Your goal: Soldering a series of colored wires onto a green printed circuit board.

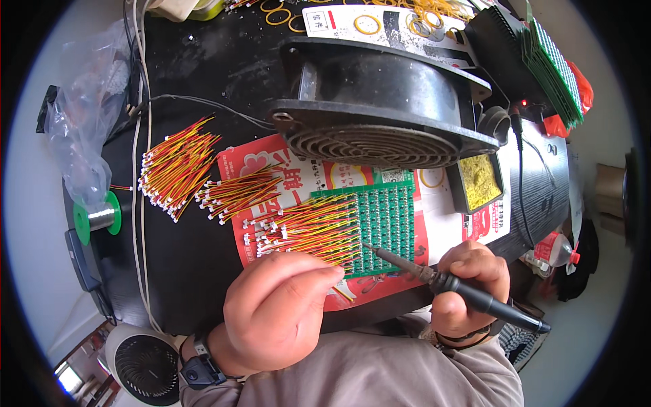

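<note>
My right hand (468, 275) grips a black soldering iron (468, 292), its thin tip angled up and left onto the green circuit board panel (386, 224). Rows of red and yellow wires with white connectors (312, 234) run out from the board's left half. My left hand (278, 305) is closed in a pinch at the board's lower left corner, beside the lowest wires. What it pinches is hidden behind the fingers. Two loose bundles of the same wires lie to the left, a large wire bundle (178, 169) and a smaller wire bundle (237, 193).
A black metal fan (380, 102) stands just beyond the board. Right of it sits a yellow sponge in a tray (480, 182). A solder spool (98, 218), cables (141, 136) and a plastic bag (85, 115) are at left. Stacked green boards (556, 74) stand far right.
</note>
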A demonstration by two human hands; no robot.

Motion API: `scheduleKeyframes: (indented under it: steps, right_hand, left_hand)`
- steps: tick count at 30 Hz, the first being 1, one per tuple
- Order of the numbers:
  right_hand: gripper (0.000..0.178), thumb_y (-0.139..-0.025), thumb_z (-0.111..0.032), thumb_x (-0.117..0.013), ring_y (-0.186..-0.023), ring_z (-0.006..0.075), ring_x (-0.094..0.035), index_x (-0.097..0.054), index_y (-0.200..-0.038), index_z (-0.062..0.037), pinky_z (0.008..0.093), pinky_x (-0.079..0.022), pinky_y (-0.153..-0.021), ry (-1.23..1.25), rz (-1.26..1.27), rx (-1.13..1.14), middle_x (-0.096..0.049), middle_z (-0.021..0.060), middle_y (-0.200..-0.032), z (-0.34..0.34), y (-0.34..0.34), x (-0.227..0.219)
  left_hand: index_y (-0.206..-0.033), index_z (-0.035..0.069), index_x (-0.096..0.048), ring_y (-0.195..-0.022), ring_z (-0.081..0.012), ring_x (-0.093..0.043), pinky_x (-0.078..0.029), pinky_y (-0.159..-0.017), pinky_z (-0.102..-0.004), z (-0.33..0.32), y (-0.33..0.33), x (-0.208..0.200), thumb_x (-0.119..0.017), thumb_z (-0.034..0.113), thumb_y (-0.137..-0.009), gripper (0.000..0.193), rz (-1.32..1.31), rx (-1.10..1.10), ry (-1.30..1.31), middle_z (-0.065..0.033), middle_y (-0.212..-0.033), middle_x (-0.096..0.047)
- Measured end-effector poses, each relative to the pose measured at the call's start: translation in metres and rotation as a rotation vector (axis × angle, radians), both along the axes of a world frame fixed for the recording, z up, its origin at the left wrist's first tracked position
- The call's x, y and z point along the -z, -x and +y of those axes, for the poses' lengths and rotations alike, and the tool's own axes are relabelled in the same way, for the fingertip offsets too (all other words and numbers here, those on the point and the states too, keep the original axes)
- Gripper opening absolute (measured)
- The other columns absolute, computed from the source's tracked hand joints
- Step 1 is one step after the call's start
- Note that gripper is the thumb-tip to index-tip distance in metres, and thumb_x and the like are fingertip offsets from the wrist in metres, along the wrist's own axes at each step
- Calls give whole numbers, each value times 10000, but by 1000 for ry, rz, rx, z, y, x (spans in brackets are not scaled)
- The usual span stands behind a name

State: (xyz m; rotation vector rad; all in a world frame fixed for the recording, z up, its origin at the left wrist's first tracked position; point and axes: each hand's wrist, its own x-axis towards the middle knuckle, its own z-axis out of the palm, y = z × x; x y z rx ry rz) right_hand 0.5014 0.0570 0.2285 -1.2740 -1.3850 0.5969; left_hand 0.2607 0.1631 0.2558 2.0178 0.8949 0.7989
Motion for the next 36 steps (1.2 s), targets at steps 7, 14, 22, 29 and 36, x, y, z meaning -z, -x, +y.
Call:
scheduleKeyframes:
  steps: [7,14,22,29,36]
  right_hand:
    - [323,-828,-124,-830,-647,143,-524,-591,-1010,-3,293,-426,-592,-2,164,165,-580,65,-770,6,5,-4]
    - [322,-903,-262,-779,-535,169,-534,-630,-940,21,312,-444,-488,-217,147,256,-579,70,-663,12,17,8]
    - [206,-816,-65,-760,-471,167,-515,-606,-919,27,306,-436,-434,-141,-74,97,-587,69,-649,11,8,0]
    - [230,-801,-42,-768,-478,168,-535,-596,-940,23,314,-457,-435,-160,-138,19,-619,69,-671,12,4,-1]
    - [246,-783,-34,-773,-482,178,-550,-597,-947,20,316,-473,-451,-145,-154,2,-639,72,-691,12,5,0]
  left_hand:
    - [-982,-19,-750,-677,-258,-682,-552,-616,-352,5,-1,1,-777,-67,-778,211,87,135,-143,-135,-856,-697]
    - [-975,-27,-768,-666,-256,-641,-530,-601,-364,0,-4,10,-797,-54,-741,237,107,152,-252,-104,-838,-662]
    - [-965,-54,-753,-670,-264,-628,-511,-572,-355,-2,-8,16,-777,-92,-717,253,98,136,-263,-113,-837,-649]
    - [-930,-64,-743,-655,-263,-607,-503,-562,-360,-3,-9,18,-773,-95,-715,219,123,154,-265,-113,-822,-641]
    - [-921,-64,-740,-638,-262,-593,-490,-547,-361,-3,-10,20,-763,-107,-694,232,120,135,-261,-107,-803,-618]
